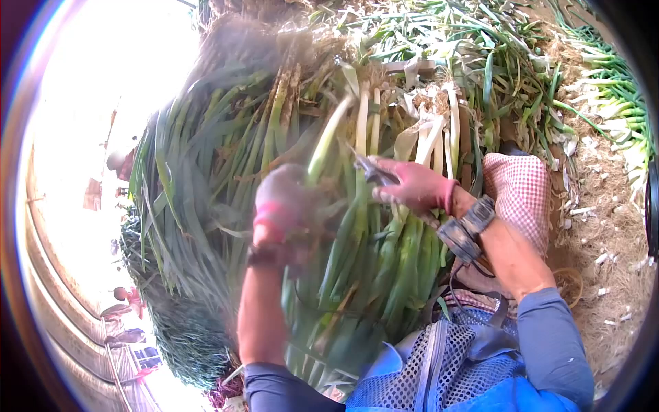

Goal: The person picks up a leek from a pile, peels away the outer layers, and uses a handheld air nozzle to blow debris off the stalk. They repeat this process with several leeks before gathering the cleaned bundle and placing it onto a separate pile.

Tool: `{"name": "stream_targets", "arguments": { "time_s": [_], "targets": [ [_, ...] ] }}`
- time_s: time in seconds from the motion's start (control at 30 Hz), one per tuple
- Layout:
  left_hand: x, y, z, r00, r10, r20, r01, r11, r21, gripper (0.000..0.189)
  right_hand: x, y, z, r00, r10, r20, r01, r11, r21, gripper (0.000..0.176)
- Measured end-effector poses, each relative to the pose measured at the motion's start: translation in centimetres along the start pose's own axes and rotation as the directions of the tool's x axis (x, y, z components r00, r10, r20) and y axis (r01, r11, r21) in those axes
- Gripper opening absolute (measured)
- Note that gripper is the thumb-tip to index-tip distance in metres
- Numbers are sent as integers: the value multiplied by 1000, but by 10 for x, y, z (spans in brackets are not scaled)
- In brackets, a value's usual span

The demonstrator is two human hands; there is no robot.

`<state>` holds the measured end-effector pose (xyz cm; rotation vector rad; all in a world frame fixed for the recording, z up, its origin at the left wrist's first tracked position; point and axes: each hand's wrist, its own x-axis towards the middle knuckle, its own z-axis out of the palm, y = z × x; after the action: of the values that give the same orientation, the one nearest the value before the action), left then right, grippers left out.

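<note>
We list: leafy heap (473, 48), far right; scraps (600, 275), right; leek pile (199, 178), left. Centre: one pale-stemmed leek (331, 137), gripped by our blurred left hand (283, 196); our right hand (413, 184) clasps a dark tool (376, 172).

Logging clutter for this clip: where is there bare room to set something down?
Roomiest is the ground between the checked cloth and far-right stalks, though scraps litter it. Leafy stalks crowd the left hand and right hand.

Two gloved hands (281, 196) (415, 184), one tool (376, 172), uncountable leeks (405, 264)
</note>
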<state>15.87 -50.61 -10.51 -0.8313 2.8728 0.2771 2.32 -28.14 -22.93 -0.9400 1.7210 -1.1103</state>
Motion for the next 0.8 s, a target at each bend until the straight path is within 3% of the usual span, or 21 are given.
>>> {"name": "stream_targets", "arguments": {
  "time_s": [0.03, 0.07, 0.17, 0.2, 0.23, 0.27, 0.3, 0.33, 0.37, 0.4, 0.43, 0.47, 0.5, 0.53, 0.57, 0.6, 0.63, 0.67, 0.7, 0.77, 0.8],
  "targets": [
    [-6, 5, -13, 986, 162, -27, -160, 984, 81, 51, -13, 4, 6, 999, -43, 26, 43, 999, 17, 84],
    [-4, -11, -10, 903, 401, -156, -387, 915, 114, 55, -10, 31, 18, 986, -167, -12, 165, 981, -101, 87],
    [-7, -2, -34, 784, 620, -34, -592, 763, 259, 60, -44, 25, 19, 996, -42, -80, 43, 999, 8, 89],
    [-3, -6, -29, 787, 616, -33, -588, 765, 262, 60, -52, 21, 18, 999, 23, -24, -21, 995, 96, 89],
    [7, -16, -15, 846, 533, -28, -519, 834, 188, 57, -55, 31, 25, 1000, 20, -19, -18, 995, 98, 89],
    [14, -25, -3, 897, 441, -11, -437, 892, 114, 53, -56, 48, 37, 965, -212, -157, 208, 977, -39, 88],
    [20, -31, 9, 902, 431, -5, -427, 897, 115, 53, -57, 57, 47, 861, -441, -255, 399, 895, -199, 86],
    [25, -35, 23, 972, 236, 16, -231, 960, -157, 47, -67, 46, 43, 931, -315, -183, 283, 942, -183, 80],
    [23, -35, 35, 995, 43, 88, -3, 913, -408, 41, -72, 42, 41, 934, -314, -172, 285, 942, -175, 80],
    [11, -22, 31, 980, -74, 186, 165, 825, -541, 34, -74, 41, 36, 982, -165, -93, 178, 972, 156, 78],
    [7, -26, 33, 979, -84, 188, 174, 823, -540, 34, -76, 38, 32, 999, -42, 32, 22, 889, 457, 76],
    [4, -33, 35, 974, -113, 199, 200, 842, -501, 36, -77, 30, 27, 997, -77, -1, 66, 846, 530, 76],
    [2, -42, 37, 968, -143, 207, 225, 860, -458, 37, -79, 31, 20, 994, -99, 52, 33, 708, 705, 73],
    [-8, -89, 46, 746, 650, -141, -666, 728, -166, 37, -76, 37, 19, 998, -49, 28, 8, 612, 791, 73],
    [-13, -96, 38, 750, 645, -143, -661, 732, -165, 37, -70, 43, 19, 1000, 3, 10, -10, 506, 863, 72],
    [-19, -96, 28, 953, 294, -77, -297, 841, -453, 37, -66, 46, 14, 996, 48, 75, -89, 592, 801, 72],
    [-23, -97, 16, 993, -71, 93, 115, 741, -662, 38, -67, 46, 18, 996, 42, 78, -88, 595, 799, 72],
    [-31, -90, -4, 988, -148, 41, 140, 759, -636, 39, -70, 44, 25, 942, -114, 315, -189, 596, 780, 71],
    [-40, -83, -24, 974, -226, -5, 176, 773, -610, 41, -76, 41, 36, 808, -258, 529, -290, 609, 739, 71],
    [-40, -103, -58, 978, -207, 3, 159, 742, -651, 44, -107, 2, 51, 651, -330, 683, -148, 828, 541, 77],
    [-39, -112, -70, 975, -199, -100, 106, 809, -578, 45, -111, 19, 70, 644, -415, 643, 61, 865, 497, 83]
  ]
}}
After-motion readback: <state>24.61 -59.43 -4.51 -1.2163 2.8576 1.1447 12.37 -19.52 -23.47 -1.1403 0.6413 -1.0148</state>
